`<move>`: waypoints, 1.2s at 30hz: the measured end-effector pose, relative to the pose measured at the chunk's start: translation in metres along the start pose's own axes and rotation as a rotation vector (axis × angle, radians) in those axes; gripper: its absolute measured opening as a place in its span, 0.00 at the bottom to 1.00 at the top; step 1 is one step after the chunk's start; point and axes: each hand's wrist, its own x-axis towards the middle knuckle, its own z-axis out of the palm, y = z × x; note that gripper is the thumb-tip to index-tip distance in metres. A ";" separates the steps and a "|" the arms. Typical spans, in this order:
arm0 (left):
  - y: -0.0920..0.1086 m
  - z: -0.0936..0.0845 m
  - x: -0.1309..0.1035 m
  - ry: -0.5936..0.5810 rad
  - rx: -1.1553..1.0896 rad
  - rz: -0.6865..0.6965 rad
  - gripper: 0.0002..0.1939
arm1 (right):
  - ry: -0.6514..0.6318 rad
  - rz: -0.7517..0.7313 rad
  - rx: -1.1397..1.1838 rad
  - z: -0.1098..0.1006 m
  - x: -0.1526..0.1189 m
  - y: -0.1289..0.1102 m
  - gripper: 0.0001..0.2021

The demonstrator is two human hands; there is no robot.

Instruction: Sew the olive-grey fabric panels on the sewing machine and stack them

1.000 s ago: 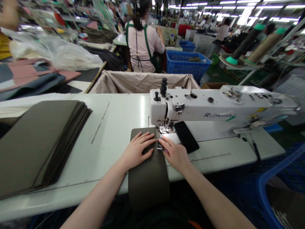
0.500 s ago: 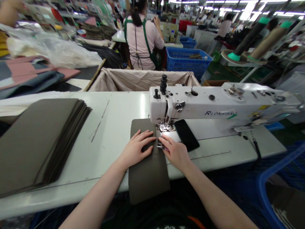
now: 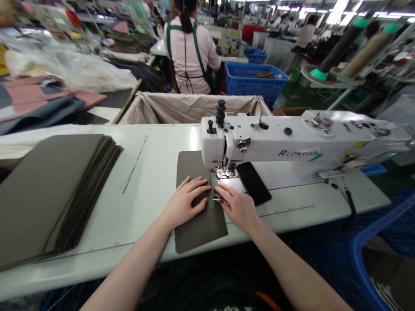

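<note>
A dark olive fabric panel (image 3: pixel 201 229) lies under the head of the white sewing machine (image 3: pixel 259 138), its right edge beside the lit presser foot (image 3: pixel 227 173). My left hand (image 3: pixel 187 201) rests on the panel with its fingers spread, holding nothing. Close to the needle area, my right hand (image 3: pixel 238 206) touches the panel's right edge and has small thread snippers (image 3: pixel 218 199) in its fingers, their points toward the left. A black phone (image 3: pixel 254 183) lies on the machine bed just right of the foot.
On the left of the white table (image 3: pixel 136 224) is a thick stack of olive panels (image 3: pixel 55 185). Behind the table stand a cloth-lined bin (image 3: pixel 194 108), a blue basket (image 3: pixel 254 84) and a seated person (image 3: pixel 191 52). Another blue basket (image 3: pixel 359 259) sits at lower right.
The fabric panel has slid forward, away from me, under the machine head, and its near edge now lies closer to the table's edge. Both hands have stayed nearly in place.
</note>
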 end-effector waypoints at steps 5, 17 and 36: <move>0.000 -0.001 0.000 0.008 -0.007 -0.006 0.20 | 0.018 -0.009 0.005 0.001 0.001 0.000 0.23; 0.000 -0.001 -0.001 0.029 -0.024 -0.014 0.20 | 0.021 -0.001 0.007 0.005 0.000 0.002 0.22; 0.001 0.002 0.000 0.050 -0.033 -0.015 0.21 | 0.023 0.004 0.034 0.003 -0.001 0.002 0.24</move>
